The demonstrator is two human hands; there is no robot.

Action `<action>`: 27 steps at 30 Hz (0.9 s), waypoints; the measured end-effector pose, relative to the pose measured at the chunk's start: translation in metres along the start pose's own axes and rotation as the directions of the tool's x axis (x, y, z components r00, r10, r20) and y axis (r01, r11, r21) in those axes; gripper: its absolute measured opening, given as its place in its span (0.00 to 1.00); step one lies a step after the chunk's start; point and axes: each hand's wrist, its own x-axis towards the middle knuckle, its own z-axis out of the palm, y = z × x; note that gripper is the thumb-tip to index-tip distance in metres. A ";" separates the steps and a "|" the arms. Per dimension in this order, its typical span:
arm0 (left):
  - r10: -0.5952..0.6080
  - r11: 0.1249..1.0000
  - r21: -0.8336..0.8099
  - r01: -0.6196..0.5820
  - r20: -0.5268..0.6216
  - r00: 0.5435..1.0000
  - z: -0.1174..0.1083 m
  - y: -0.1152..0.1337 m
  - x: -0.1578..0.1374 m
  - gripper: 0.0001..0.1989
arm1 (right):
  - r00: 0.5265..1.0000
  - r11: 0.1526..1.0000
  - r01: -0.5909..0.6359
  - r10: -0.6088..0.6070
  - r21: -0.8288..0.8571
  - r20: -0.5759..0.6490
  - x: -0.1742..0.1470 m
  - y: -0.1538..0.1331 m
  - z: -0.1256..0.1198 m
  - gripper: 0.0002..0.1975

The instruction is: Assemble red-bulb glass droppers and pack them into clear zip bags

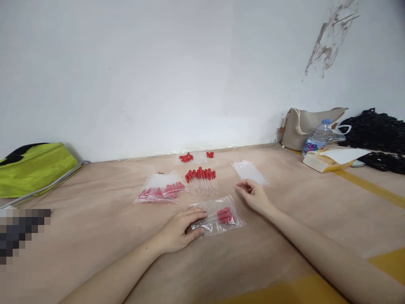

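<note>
A clear zip bag [211, 229] lies flat in front of me with several red-tipped pieces [225, 215] in its right half. My left hand [186, 226] rests on the bag's left end, fingers stretched along the top edge and thumb apart below. To the right of the bag, my right hand [252, 195] has thumb and fingertips drawn together; whatever is between them is too small to tell. Just beyond it are flat clear zip bags [248, 171]. A fan of red-headed pieces with thin pale stems [201, 175] lies past the bag.
Filled zip bags [161, 190] lie left. Small red pieces [186, 157] sit on plastic near the wall. At right are a bottle [317, 139], a beige bag [303, 124], a tissue pack [325, 162] and a black heap [373, 131]. A yellow-green bag [41, 166] and grey cable [47, 188] are far left.
</note>
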 end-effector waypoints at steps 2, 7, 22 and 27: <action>0.001 1.000 0.004 -0.001 0.013 1.000 0.000 -0.002 0.000 0.20 | 0.999 0.994 0.041 -0.041 -0.104 0.004 0.014 -0.001 0.005 0.10; 0.000 1.000 0.011 0.000 0.023 1.000 -0.001 0.000 -0.001 0.20 | 0.995 0.986 -0.035 0.049 -0.163 0.087 0.066 -0.010 0.041 0.11; -0.026 1.000 0.002 0.026 0.020 0.999 -0.004 0.006 0.000 0.20 | 0.971 0.958 -0.236 0.228 0.161 0.068 0.111 -0.013 0.082 0.06; -0.026 1.000 0.001 0.025 0.017 1.000 -0.002 0.004 -0.001 0.19 | 0.963 0.898 -0.208 0.258 0.388 -0.081 0.085 -0.028 0.022 0.08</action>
